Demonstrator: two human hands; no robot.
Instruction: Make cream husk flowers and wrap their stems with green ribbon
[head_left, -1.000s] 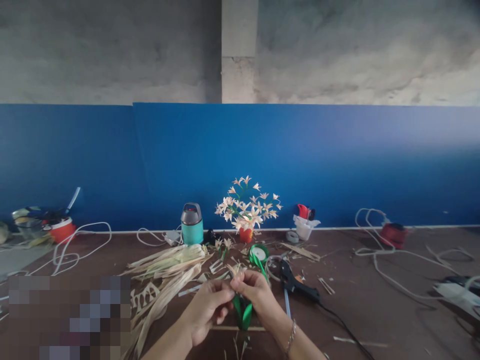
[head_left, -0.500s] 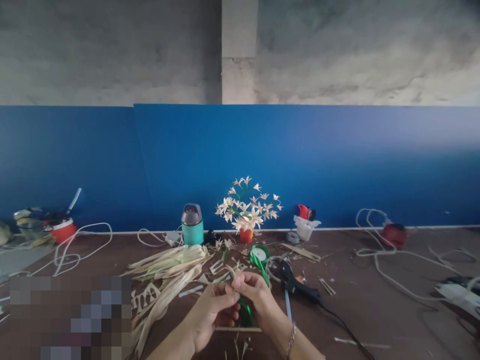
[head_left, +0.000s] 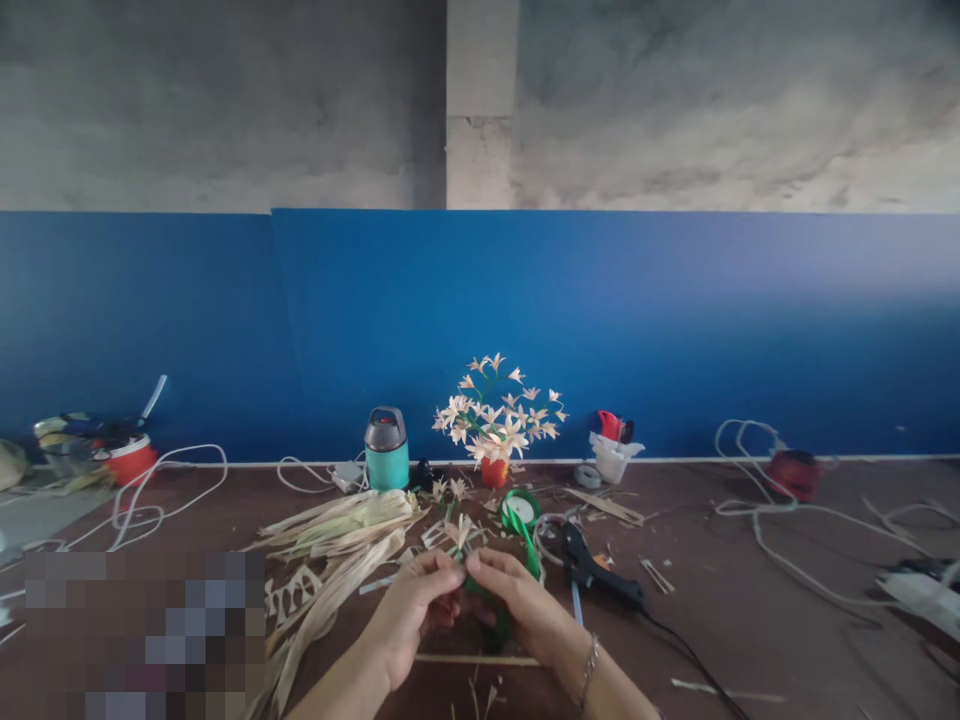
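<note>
A small cream flower (head_left: 460, 531), seemingly of dried husk, stands up from between my fingertips. My left hand (head_left: 412, 610) is closed in a pinch at its base. Close against it, my right hand (head_left: 521, 605) pinches green ribbon (head_left: 532, 558) at the same spot. From there the ribbon hangs in a loop below the hands and runs up to its spool (head_left: 519, 508) on the table. The stem and the exact fingertip contact are partly hidden. Beyond the hands, a bunch of similar flowers (head_left: 499, 420) rises from an orange-red pot (head_left: 494, 473).
Pale dried husks (head_left: 337, 520) lie to the left. A black glue gun (head_left: 596, 575) with its cord rests to the right. A turquoise flask-like container (head_left: 387, 466), a white cup (head_left: 611, 458) and scraps stand or lie about the brown table (head_left: 750, 630).
The flower now points more upright between the fingers, where its petals leaned left before. Fingers of both hands have shifted slightly, and the green ribbon loop below has swung and changed shape.
</note>
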